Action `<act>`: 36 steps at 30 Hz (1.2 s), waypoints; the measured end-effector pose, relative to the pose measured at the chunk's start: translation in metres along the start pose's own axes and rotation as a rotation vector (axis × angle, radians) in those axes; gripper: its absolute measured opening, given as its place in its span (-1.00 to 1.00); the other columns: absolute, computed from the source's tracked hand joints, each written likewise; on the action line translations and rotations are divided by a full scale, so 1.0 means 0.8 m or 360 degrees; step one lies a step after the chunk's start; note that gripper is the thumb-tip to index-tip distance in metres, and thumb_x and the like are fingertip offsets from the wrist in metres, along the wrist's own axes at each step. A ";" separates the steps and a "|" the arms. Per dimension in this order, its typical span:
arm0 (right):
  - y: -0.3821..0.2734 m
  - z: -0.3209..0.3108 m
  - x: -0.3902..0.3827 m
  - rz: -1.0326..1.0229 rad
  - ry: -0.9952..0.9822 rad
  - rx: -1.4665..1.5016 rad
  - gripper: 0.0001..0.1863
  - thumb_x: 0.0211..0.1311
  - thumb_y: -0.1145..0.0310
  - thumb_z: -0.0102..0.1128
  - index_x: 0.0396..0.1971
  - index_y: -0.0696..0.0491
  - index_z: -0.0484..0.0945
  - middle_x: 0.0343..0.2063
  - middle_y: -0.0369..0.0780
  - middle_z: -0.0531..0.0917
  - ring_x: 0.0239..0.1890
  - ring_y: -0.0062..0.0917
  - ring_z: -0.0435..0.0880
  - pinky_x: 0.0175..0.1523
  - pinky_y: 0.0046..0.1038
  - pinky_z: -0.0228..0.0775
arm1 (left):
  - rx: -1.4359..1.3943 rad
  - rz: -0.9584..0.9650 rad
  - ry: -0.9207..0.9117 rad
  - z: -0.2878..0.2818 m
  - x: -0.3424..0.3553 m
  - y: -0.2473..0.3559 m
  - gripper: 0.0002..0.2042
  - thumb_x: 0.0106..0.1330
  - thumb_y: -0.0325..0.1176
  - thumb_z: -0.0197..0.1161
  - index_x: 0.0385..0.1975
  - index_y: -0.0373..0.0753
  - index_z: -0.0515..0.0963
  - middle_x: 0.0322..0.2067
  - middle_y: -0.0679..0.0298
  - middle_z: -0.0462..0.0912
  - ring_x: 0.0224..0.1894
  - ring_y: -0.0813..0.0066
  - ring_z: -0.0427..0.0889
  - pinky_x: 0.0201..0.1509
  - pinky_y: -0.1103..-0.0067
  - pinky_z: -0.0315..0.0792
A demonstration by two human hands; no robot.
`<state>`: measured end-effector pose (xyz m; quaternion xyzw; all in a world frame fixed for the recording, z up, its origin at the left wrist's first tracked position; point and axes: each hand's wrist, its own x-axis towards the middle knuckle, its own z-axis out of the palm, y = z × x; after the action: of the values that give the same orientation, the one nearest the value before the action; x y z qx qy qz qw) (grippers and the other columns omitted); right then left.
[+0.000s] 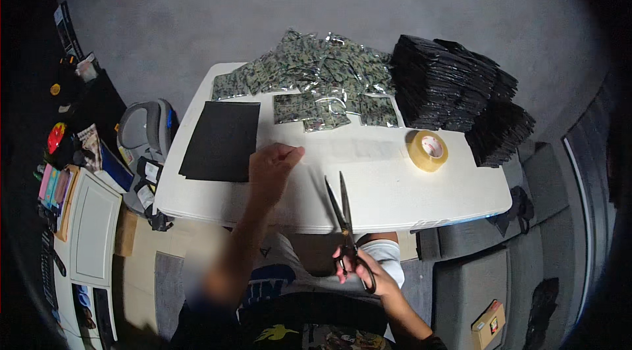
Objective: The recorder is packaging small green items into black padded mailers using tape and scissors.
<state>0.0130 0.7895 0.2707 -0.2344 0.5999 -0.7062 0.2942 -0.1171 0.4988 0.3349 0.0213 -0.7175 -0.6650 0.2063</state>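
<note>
My right hand (359, 269) is wrapped round the handles of black-handled scissors (345, 219). Their blades stand apart, pointing over the white table (289, 205)'s near edge. Above the tabletop, my left hand (273, 160) is closed with fingers pinched together; whatever is in them, if anything, is too small to make out. It is beside a stack of black sheets (224, 139), overlapping their right edge. Shiny clear packets of camouflage-patterned cloth (296, 63) lie heaped at the far side, with several more packets (329, 111) in front. A roll of clear tape (426, 150) lies farther right.
Tall piles of folded black plastic bags (444, 83) occupy the table's right end. A grey sofa (471, 284) bears a small box (488, 325) at the lower right. A grey child seat (141, 133) and a white cabinet (92, 225) stand to the left.
</note>
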 end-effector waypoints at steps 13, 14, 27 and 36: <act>-0.010 0.034 0.074 -0.0144 0.0232 -0.0130 -0.14 0.41 -0.40 0.07 0.26 0.15 0.40 -0.27 -0.28 0.62 -0.28 -0.60 0.63 -0.19 -0.55 0.39 | -0.0422 -0.0112 0.0067 0.015 -0.024 -0.007 -0.74 0.31 -0.29 0.51 -0.56 -0.28 0.67 -0.57 0.46 0.61 -0.49 0.77 0.45 -0.36 0.66 0.35; -0.010 0.034 0.076 -0.0142 0.0237 -0.0129 -0.14 0.41 -0.40 0.07 0.26 0.15 0.40 -0.27 -0.28 0.62 -0.28 -0.60 0.63 -0.19 -0.55 0.39 | -0.0423 -0.0116 0.0063 0.017 -0.025 -0.003 -0.74 0.31 -0.29 0.51 -0.56 -0.28 0.67 -0.57 0.46 0.61 -0.49 0.77 0.45 -0.36 0.66 0.35; -0.013 0.022 0.092 -0.0236 0.0203 0.0004 -0.41 0.59 -0.07 0.06 0.22 0.18 0.40 -0.33 -0.29 0.58 -0.33 -0.62 0.57 -0.14 -0.53 0.45 | -0.0292 -0.0105 0.0065 0.014 -0.024 0.010 -0.75 0.31 -0.27 0.53 -0.49 -0.30 0.67 -0.53 0.40 0.63 -0.43 0.72 0.51 -0.32 0.66 0.38; -0.007 0.020 0.099 -0.0253 0.0212 0.0071 -0.53 0.60 0.08 0.08 0.20 0.17 0.43 -0.34 -0.29 0.57 -0.37 -0.65 0.55 -0.21 -0.56 0.44 | -0.0296 -0.0094 0.0059 0.013 -0.028 0.002 -0.74 0.34 -0.27 0.51 -0.49 -0.30 0.67 -0.54 0.45 0.61 -0.46 0.75 0.46 -0.35 0.66 0.34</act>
<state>-0.0335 0.7237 0.2770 -0.2272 0.5817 -0.7545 0.2018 -0.0999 0.5156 0.3303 0.0355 -0.6478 -0.7339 0.2010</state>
